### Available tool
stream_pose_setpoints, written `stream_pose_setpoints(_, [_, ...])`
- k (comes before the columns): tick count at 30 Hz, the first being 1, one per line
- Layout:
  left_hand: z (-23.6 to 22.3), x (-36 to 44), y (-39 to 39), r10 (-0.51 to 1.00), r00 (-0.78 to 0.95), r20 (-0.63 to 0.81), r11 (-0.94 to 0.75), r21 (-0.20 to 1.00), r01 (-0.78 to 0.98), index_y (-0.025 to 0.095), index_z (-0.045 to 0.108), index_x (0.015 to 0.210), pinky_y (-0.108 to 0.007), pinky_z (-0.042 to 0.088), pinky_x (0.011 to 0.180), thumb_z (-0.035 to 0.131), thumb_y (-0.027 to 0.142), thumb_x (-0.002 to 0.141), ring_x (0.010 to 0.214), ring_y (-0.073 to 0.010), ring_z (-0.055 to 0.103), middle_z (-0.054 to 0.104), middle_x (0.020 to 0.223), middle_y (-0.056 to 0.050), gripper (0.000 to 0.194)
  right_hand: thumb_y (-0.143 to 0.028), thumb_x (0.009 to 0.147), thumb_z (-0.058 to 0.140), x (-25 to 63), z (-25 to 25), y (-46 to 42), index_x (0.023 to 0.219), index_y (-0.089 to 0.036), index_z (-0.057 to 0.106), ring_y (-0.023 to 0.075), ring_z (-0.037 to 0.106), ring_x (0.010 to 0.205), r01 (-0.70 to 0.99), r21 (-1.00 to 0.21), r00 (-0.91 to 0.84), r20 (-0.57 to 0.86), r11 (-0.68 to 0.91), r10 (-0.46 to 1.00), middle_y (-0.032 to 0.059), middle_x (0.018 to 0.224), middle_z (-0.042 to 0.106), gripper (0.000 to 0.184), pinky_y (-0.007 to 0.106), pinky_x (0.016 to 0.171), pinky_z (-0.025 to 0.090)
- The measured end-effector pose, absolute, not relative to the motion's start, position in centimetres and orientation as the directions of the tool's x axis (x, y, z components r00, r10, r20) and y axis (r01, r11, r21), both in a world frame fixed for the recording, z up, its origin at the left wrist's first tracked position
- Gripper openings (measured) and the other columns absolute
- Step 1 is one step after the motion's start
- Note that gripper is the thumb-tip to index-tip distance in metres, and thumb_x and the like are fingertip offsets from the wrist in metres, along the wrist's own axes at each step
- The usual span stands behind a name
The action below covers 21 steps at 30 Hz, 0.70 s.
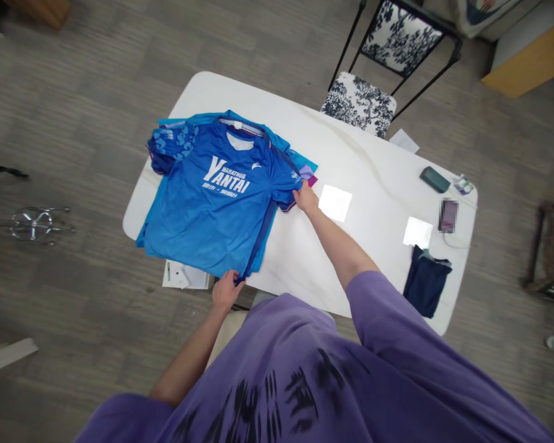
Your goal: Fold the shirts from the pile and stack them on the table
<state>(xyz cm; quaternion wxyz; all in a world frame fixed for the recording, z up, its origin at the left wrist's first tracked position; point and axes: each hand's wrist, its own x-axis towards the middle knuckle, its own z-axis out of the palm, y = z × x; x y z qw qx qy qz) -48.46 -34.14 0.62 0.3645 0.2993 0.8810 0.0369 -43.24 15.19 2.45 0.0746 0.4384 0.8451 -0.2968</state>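
Observation:
A blue T-shirt [216, 203] with white "YANTAI MARATHON" lettering lies spread flat, front up, on a white table [351, 166]. It rests on top of other blue shirts, whose edges show beneath it. My left hand [226, 290] pinches the shirt's bottom hem corner at the near table edge. My right hand [306, 198] grips the end of the shirt's right sleeve. Both arms reach out from a purple shirt.
A folded dark navy garment [425, 280] hangs over the near right table edge. A phone [448, 215], a dark case [434, 179] and a small packet lie at the far right. A patterned chair [373, 92] stands behind the table. Papers [184, 275] lie on the floor below.

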Motion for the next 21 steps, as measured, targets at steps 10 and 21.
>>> stream_pose_setpoints(10, [1.6, -49.3, -34.2, 0.602, -0.535, -0.593, 0.759, 0.216, 0.614, 0.027, 0.072, 0.121, -0.039, 0.051, 0.093, 0.063, 0.044, 0.104, 0.111, -0.0301, 0.071, 0.075, 0.128, -0.009, 0.026, -0.039, 0.104, 0.059, -45.7, 0.7, 19.3, 0.129, -0.022, 0.068, 0.0347, 0.068, 0.127, 0.9, -0.36, -0.381, -0.382, 0.244, 0.842, 0.0171, 0.141, 0.068, 0.031, 0.057, 0.112, 0.057])
stream_pose_setpoints(21, [3.1, -46.7, -34.0, 0.62, -0.491, -0.611, 0.731, 0.224, 0.644, 0.027, 0.071, 0.11, -0.039, 0.049, 0.098, 0.052, 0.035, 0.108, 0.113, -0.0281, 0.071, 0.079, 0.113, -0.009, 0.021, -0.035, 0.108, 0.051, -43.9, 0.9, 20.8, 0.129, -0.023, 0.067, 0.0336, 0.068, 0.115, 0.824, -0.482, -0.45, -0.241, 0.297, 0.86, 0.0127, 0.122, 0.077, 0.029, 0.052, 0.106, 0.059])
